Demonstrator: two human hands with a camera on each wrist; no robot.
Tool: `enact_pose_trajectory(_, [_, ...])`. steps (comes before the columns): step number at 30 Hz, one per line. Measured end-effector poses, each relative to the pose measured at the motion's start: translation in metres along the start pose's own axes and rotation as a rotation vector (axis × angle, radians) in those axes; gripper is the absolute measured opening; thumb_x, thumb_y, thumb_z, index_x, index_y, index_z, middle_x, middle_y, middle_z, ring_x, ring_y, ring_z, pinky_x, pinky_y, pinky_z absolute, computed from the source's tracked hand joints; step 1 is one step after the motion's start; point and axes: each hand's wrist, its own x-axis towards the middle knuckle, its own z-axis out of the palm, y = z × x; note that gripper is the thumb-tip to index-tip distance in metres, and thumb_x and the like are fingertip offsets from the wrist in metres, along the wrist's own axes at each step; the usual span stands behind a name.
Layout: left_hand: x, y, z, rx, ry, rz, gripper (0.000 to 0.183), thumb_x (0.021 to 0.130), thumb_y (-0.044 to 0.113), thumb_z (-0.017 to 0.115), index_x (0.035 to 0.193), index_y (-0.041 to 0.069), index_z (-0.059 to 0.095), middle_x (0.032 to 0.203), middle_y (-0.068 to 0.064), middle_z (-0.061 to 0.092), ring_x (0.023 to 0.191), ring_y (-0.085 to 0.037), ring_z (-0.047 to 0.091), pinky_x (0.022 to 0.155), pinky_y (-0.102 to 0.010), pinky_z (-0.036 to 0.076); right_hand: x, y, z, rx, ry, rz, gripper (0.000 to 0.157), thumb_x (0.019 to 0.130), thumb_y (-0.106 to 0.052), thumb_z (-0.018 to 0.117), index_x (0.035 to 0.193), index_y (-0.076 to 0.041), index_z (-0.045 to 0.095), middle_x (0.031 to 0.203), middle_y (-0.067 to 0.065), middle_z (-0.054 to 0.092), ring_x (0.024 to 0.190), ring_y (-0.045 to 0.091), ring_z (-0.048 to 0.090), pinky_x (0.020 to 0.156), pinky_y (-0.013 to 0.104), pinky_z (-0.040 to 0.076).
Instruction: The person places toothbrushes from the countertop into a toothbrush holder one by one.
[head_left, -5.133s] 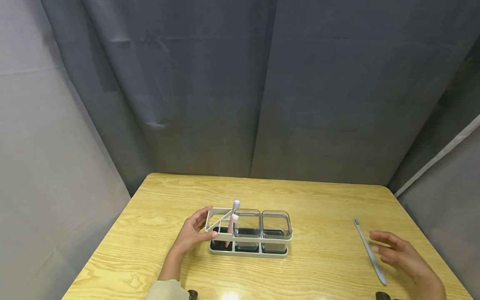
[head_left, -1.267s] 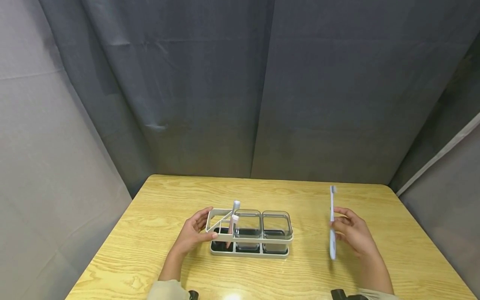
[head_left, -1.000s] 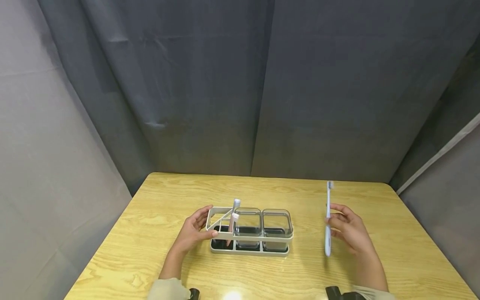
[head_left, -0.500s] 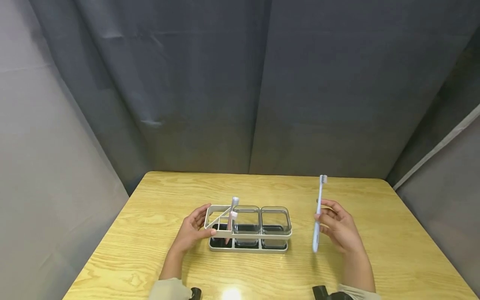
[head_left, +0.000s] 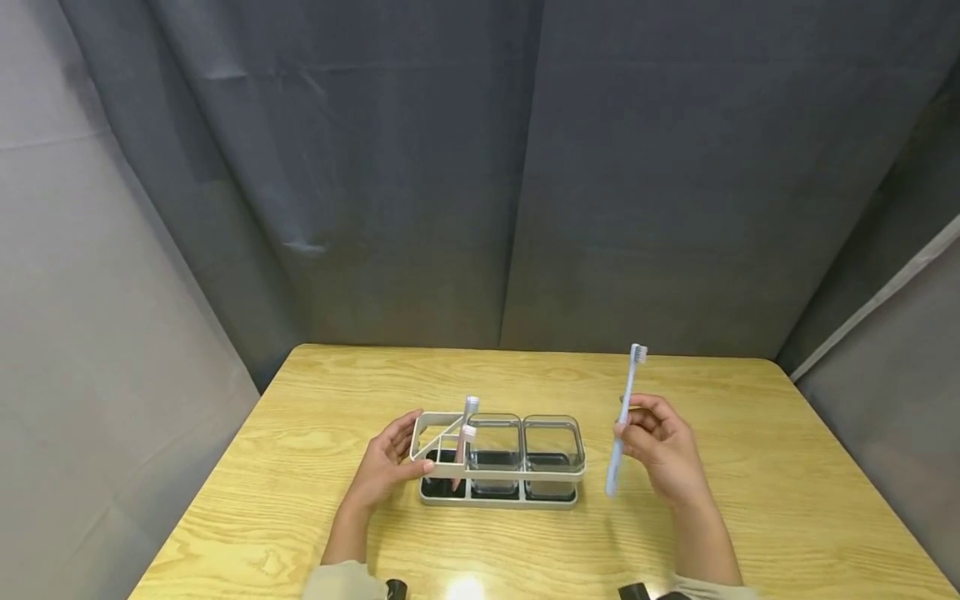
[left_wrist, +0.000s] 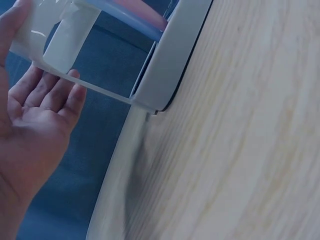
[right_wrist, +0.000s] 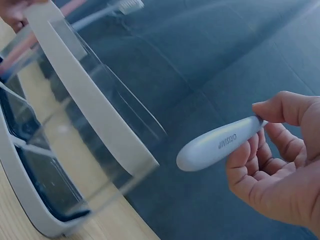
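A white toothbrush holder [head_left: 504, 474] with a black base stands on the table, and my left hand [head_left: 386, 467] grips its left end, thumb at the front rail and fingers behind. Two toothbrushes stand in its left section: a pink toothbrush [head_left: 460, 457] and a bluish toothbrush [head_left: 470, 406] behind it. To the right of the holder, my right hand [head_left: 663, 446] pinches a light blue toothbrush [head_left: 625, 421] at mid-handle, bristles up, above the table. In the right wrist view the lettered handle end [right_wrist: 215, 145] points toward the holder.
Two clear square cups [head_left: 553, 446] sit side by side in the holder's middle and right sections. The wooden table [head_left: 300, 400] backs onto a dark grey curtain [head_left: 390, 208], with lighter cloth [head_left: 112, 333] at the left.
The light blue toothbrush was lying on the table at the right; my right hand has picked it up, raised it upright and carried it left toward the holder. My left hand stays put.
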Motion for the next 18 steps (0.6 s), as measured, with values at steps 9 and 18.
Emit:
enact_pose_trajectory(9, [0.002,-0.002,0.001,-0.007,0.000,0.008,0.075,0.074,-0.001,0.076,0.139,0.000,0.038,0.139,-0.022,0.040,0.128,-0.037,0.035,0.103,-0.037,0.031,0.005,0.002,0.030,0.061,0.001,-0.046,0.031,0.083,0.016,0.054,0.102,-0.007,0.055,0.083,0.005,0.051,0.074,0.011,0.051,0.062,0.021,0.049])
enact_pose_trajectory(18, [0.000,-0.002,-0.001,0.018,0.028,0.000,0.074,0.073,-0.001,0.076,0.138,0.002,0.041,0.139,-0.019,0.041,0.128,-0.035,0.036,0.103,-0.039,0.029,0.012,0.011,0.061,0.087,-0.083,-0.088,0.031,0.082,0.015,0.056,0.104,-0.008,0.055,0.088,0.005,0.050,0.076,0.011,0.050,0.063,0.020,0.048])
